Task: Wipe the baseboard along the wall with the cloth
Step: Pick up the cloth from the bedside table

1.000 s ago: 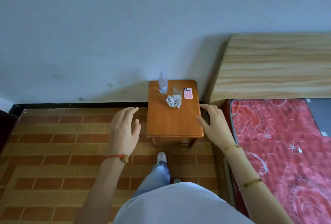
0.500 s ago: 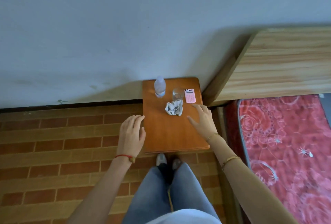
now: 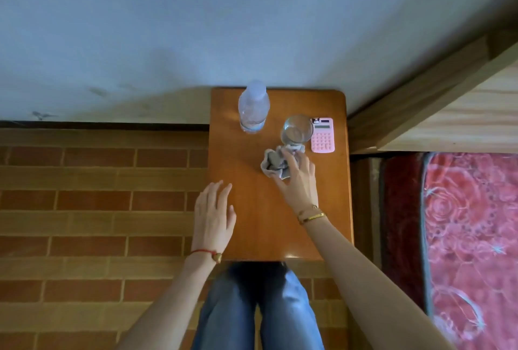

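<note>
A crumpled grey cloth lies on the small wooden table, just in front of the glass. My right hand rests on the cloth's right side, fingers curled over it and thumb against its near edge. My left hand hovers flat with fingers apart over the table's left edge, holding nothing. The dark baseboard runs along the foot of the blue-grey wall, left of the table. Behind the table it is hidden.
A plastic water bottle, a glass and a pink calculator stand at the table's back. A wooden headboard and a red patterned mattress fill the right. Brick-pattern floor lies left; my legs are below the table.
The view has tilted down and closed in on the table. My right hand moved forward from the table's right side onto the cloth. My left hand stayed open by the left edge.
</note>
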`<action>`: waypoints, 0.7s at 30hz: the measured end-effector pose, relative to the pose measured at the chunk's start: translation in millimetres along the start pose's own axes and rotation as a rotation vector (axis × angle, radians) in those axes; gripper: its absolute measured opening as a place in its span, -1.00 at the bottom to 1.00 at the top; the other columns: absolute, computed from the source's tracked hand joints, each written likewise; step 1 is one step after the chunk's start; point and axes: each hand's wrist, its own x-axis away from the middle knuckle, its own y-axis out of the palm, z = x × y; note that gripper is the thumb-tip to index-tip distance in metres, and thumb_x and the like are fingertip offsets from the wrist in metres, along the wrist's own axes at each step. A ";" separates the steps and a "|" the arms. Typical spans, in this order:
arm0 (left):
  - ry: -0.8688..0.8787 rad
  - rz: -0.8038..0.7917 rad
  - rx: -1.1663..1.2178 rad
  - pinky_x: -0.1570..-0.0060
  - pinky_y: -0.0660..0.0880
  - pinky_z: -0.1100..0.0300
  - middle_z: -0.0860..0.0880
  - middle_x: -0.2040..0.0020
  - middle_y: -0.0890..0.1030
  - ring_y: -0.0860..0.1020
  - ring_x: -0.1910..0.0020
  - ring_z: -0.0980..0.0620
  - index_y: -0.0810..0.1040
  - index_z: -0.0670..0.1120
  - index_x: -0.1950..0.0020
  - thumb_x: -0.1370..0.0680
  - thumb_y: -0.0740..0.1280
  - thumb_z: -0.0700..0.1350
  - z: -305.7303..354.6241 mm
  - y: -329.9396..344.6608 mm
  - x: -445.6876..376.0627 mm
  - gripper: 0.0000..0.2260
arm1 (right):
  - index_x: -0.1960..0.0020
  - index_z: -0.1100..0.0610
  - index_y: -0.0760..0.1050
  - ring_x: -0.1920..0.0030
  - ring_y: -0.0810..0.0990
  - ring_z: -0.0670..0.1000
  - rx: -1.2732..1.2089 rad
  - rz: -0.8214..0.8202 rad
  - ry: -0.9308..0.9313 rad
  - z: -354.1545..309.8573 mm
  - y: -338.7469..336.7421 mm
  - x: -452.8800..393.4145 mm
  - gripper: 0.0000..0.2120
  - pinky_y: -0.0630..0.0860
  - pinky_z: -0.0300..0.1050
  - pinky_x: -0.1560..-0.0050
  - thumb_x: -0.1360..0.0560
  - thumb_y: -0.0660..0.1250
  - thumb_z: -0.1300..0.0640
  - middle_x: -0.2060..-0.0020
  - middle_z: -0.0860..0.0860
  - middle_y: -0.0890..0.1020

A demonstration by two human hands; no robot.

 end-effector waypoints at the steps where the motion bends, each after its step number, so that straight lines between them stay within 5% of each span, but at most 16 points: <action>1: -0.011 0.002 0.002 -0.39 0.39 -0.20 -0.21 -0.43 0.44 0.37 -0.45 -0.22 0.40 -0.15 -0.44 -0.60 0.25 -0.12 -3.5 9.9 2.0 -0.60 | -0.39 -0.05 0.34 -0.28 0.32 0.17 0.007 0.028 -0.006 1.6 7.9 -3.2 -0.43 0.40 0.05 -0.20 -0.43 0.44 -0.01 -0.32 0.10 0.36; 7: -0.006 0.055 0.006 -0.43 0.33 -0.19 -0.21 -0.47 0.38 0.32 -0.48 -0.24 0.40 -0.15 -0.45 -0.59 0.25 -0.15 -16.9 43.0 13.3 -0.58 | -0.17 0.05 0.48 -0.14 0.37 0.16 0.135 0.191 -0.027 11.0 41.5 -14.5 -0.56 0.39 0.02 -0.11 -0.36 0.47 -0.06 -0.23 0.05 0.46; 10: -0.005 0.082 0.019 -0.46 0.29 -0.14 -0.20 -0.48 0.37 0.30 -0.49 -0.23 0.40 -0.16 -0.46 -0.59 0.25 -0.15 -17.3 48.3 14.6 -0.58 | -0.09 0.12 0.49 -0.06 0.38 0.13 0.060 0.235 -0.072 10.1 43.7 -15.3 -0.66 0.43 -0.01 -0.09 -0.38 0.47 0.06 -0.09 0.03 0.53; 17: -0.028 0.016 0.052 -0.37 0.41 -0.12 -0.20 -0.44 0.43 0.37 -0.46 -0.22 0.42 -0.16 -0.44 -0.60 0.28 -0.15 -12.3 24.7 16.9 -0.60 | -0.06 0.13 0.45 0.10 0.43 0.11 -0.035 0.077 -0.093 -1.0 14.7 11.7 -0.71 0.41 -0.09 0.12 -0.37 0.42 0.23 0.10 0.00 0.56; 21: -0.081 0.013 0.161 -0.29 0.52 -0.08 -0.17 -0.34 0.52 0.46 -0.38 -0.16 0.45 -0.16 -0.41 -0.60 0.28 -0.18 0.1 -31.1 33.8 -0.64 | -0.20 0.07 0.38 0.06 0.43 0.04 -0.145 0.006 -0.090 -27.9 -34.8 44.2 -0.56 0.35 -0.16 0.13 -0.37 0.39 0.26 -0.01 -0.02 0.55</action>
